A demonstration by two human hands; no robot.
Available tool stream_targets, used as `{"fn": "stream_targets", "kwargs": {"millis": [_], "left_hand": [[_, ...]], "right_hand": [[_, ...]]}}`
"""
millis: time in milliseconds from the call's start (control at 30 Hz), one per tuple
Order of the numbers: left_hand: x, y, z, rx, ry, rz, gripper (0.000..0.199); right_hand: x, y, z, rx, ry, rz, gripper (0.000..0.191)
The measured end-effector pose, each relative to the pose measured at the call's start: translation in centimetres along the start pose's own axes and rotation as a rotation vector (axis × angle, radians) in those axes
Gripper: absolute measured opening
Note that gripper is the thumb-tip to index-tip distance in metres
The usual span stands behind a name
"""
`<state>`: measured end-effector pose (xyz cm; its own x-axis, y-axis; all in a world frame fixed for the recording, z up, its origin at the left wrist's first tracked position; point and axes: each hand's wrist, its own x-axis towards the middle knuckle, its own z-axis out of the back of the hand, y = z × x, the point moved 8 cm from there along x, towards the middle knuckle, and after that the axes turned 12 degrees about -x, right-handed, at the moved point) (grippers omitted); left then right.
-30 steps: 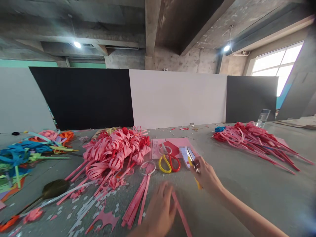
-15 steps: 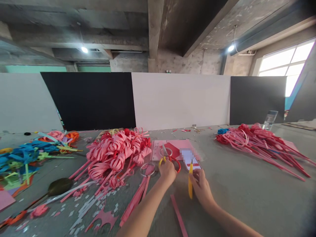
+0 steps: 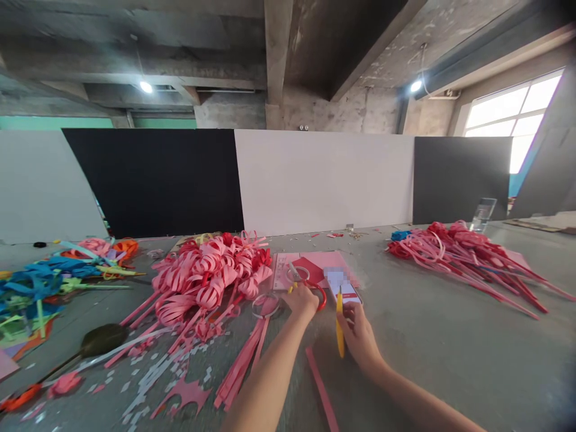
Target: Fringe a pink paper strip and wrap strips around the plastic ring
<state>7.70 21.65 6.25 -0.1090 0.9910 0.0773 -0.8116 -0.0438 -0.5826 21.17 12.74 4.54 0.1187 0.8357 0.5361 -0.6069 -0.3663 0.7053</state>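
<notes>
My left hand is over a pair of scissors with red and yellow handles, its fingers curled at the handles and partly hidden. The blades point away from me, beside a roll of tape lying on pink paper sheets. Between the fingers of my right hand is a yellow craft knife, its tip pointing forward. Just beyond that hand lies a phone with a lit, partly blurred screen. A single pink paper strip lies on the table between my forearms.
A heap of pink paper loops stands left of centre, with long pink strips and another tape ring nearby. White scraps litter the left. At right are more pink strips and a clear glass.
The view has turned slightly, so everything sits a little further left. My left hand has moved slightly forward over the scissors. My right hand still holds the craft knife.
</notes>
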Motion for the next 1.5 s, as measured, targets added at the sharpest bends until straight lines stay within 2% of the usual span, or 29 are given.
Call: {"fn": "stream_targets", "kwargs": {"millis": [200, 300, 367, 433, 567, 667, 767, 900, 1033, 1167, 1300, 1400, 1500], "left_hand": [[-1.7, -0.4, 3.1, 0.042, -0.162, -0.054, 0.017], [-2.7, -0.3, 6.0, 0.069, -0.223, -0.09, 0.022], [-3.2, -0.2, 8.4, 0.082, -0.254, -0.12, 0.025], [-3.5, 0.2, 10.9, 0.089, -0.269, -0.131, 0.025], [-3.5, 1.0, 15.4, 0.079, -0.306, -0.133, 0.027], [-3.6, 1.7, 17.7, 0.071, -0.355, -0.123, 0.029], [-4.0, 2.1, 19.2, 0.042, -0.409, -0.112, 0.029], [-4.5, 2.0, 20.0, -0.009, -0.444, -0.133, 0.021], [-4.6, 1.7, 19.8, -0.013, -0.428, -0.128, 0.024], [-4.6, 1.4, 19.4, 0.007, -0.424, -0.152, 0.025], [-4.6, 1.3, 19.2, 0.032, -0.418, -0.17, 0.023], [-4.4, 1.3, 18.6, 0.081, -0.407, -0.175, 0.025], [-3.9, 1.2, 16.8, 0.121, -0.385, -0.179, 0.028]], "right_hand": [[-0.3, 0.2, -0.2, -0.008, 0.017, 0.023, 0.017], [-0.4, 0.3, -0.2, -0.059, 0.026, 0.028, 0.017], [0.1, 0.4, -0.6, -0.193, 0.051, 0.036, 0.017], [1.6, 0.4, -1.5, -0.405, 0.107, 0.019, 0.017], [6.4, 0.6, -3.5, -0.571, 0.167, -0.009, 0.011], [9.7, 0.4, -5.3, -0.685, 0.195, -0.052, 0.019], [11.7, 0.3, -7.1, -0.777, 0.225, -0.068, 0.028], [12.7, 1.6, -9.7, -0.845, 0.261, 0.049, 0.028], [12.1, 3.4, -12.5, -0.832, 0.354, 0.22, 0.029], [11.5, 3.9, -13.6, -0.793, 0.356, 0.248, 0.029], [11.8, 4.4, -11.9, -0.698, 0.207, 0.249, 0.026], [11.6, 4.7, -8.4, -0.594, 0.038, 0.25, 0.018], [9.6, 4.6, -4.1, -0.488, -0.121, 0.256, 0.02]]}}
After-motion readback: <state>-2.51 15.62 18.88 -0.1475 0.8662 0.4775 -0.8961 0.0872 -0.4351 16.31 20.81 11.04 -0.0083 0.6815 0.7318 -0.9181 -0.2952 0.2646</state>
